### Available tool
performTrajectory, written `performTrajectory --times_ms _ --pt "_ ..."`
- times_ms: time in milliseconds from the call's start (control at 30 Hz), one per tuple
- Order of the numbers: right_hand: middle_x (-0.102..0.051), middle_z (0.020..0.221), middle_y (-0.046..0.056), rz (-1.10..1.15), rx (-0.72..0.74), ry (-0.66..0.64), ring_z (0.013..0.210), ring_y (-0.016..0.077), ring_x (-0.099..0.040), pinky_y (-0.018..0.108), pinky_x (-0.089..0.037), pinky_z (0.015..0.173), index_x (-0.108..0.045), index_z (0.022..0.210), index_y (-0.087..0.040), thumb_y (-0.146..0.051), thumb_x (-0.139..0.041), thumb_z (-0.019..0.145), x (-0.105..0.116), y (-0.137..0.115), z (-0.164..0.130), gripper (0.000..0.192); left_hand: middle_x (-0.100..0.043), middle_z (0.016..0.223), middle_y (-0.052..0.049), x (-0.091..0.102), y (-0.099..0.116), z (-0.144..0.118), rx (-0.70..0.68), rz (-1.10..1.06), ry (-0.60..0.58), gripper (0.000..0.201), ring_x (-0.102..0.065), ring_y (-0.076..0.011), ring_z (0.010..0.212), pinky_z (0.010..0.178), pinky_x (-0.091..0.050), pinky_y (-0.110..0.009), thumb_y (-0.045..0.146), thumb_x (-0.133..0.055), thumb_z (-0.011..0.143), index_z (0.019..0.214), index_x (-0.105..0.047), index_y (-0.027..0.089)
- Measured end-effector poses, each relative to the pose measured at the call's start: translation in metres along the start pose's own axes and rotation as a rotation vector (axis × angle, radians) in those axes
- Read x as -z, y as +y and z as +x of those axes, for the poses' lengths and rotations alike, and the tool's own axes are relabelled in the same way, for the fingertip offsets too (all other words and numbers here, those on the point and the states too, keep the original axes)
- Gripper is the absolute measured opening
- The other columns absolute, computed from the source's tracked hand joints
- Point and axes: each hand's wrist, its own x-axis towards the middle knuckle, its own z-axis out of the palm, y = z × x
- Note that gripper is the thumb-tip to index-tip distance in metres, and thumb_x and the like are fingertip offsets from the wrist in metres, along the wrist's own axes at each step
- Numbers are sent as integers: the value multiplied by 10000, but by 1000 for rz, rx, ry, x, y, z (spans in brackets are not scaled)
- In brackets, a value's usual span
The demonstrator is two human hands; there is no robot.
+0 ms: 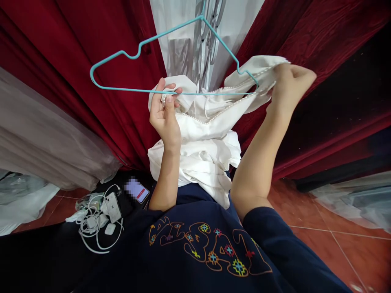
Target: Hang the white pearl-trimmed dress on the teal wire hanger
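A turquoise wire hanger (128, 53) hangs in front of me, its hook high at the top middle. A white garment (207, 134) trimmed with small pearls drapes under it and falls onto my lap. My left hand (165, 112) pinches the garment's pearl edge against the hanger's bottom bar. My right hand (288, 83) grips the garment's other end at the hanger's right shoulder.
Dark red curtains (100, 61) hang on both sides, with pale shiny fabric (183, 36) between them. Beige cloth (45, 138) lies at left. A phone (137, 190), white chargers and cables (97, 219) rest on a black surface. Red floor tiles (336, 228) show at right.
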Motion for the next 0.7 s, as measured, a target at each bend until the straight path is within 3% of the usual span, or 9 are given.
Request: performTrajectory --times_ms 100,167,233,300,367,433,500,600,700 --pt "-140 563 -44 24 -42 194 536 87 -132 283 -134 521 -219 519 -253 -99 -487 871 11 17 -23 469 -672 1282 1 -3 0 -3 11 -61 -7 347 -648 -250 1243 839 -559 -293 590 -572 994 1315 -629 471" --pt "-183 535 -31 95 -77 218 533 109 -181 282 -191 491 -229 514 -270 -251 -592 849 14 24 -52 494 -670 1293 19 -4 1 -5 37 -89 -28 324 -637 -243 1270 847 -559 -280 585 -565 1000 1304 -630 493" --pt "-286 511 -33 119 -109 144 506 111 -289 277 -285 480 -365 513 -258 -328 -649 795 13 23 -79 407 -669 1300 24 -6 3 -8 70 -108 -39 317 -626 -241 1290 857 -557 -271 580 -564 1005 1301 -633 489" --pt "-477 586 -33 143 -116 46 536 119 -443 270 -389 507 -587 676 -235 -335 -725 717 10 13 -97 175 -669 1295 13 -6 4 -10 98 -127 -25 312 -628 -245 1288 867 -555 -266 553 -593 1001 1293 -643 455" --pt "-650 831 -4 173 -46 -69 635 125 -561 264 -465 556 -665 949 -243 -332 -795 670 5 -6 -104 321 -668 1296 5 -7 5 -11 119 -113 -1 296 -629 -251 1289 878 -555 -264 517 -604 1007 1286 -650 430" --pt "-680 1065 24 202 70 -206 730 128 -615 266 -515 614 -642 1093 -277 -380 -810 718 -3 -27 -107 423 -662 1312 1 -7 6 -12 148 -78 15 277 -620 -256 1305 887 -555 -260 483 -587 1026 1289 -649 422" --pt "-672 1133 34 220 158 -339 813 146 -645 294 -559 703 -643 1134 -290 -465 -743 825 -15 -42 -110 369 -652 1328 -8 -7 8 -12 182 -80 22 271 -611 -256 1318 889 -552 -248 452 -586 1033 1292 -651 402" --pt "-680 1069 44 231 210 -437 931 181 -661 356 -577 866 -667 1131 -261 -536 -577 954 -38 -46 -116 340 -652 1295 -33 -8 10 -11 194 -199 8 269 -633 -245 1279 862 -543 -225 414 -643 1009 1264 -675 335" --pt "-664 959 35 236 210 -434 885 180 -647 371 -573 878 -660 1120 -246 -561 -507 990 -56 -36 -123 374 -665 1181 -48 -11 11 -12 146 -325 -8 206 -701 -213 1137 799 -532 -212 328 -676 992 1189 -713 277"
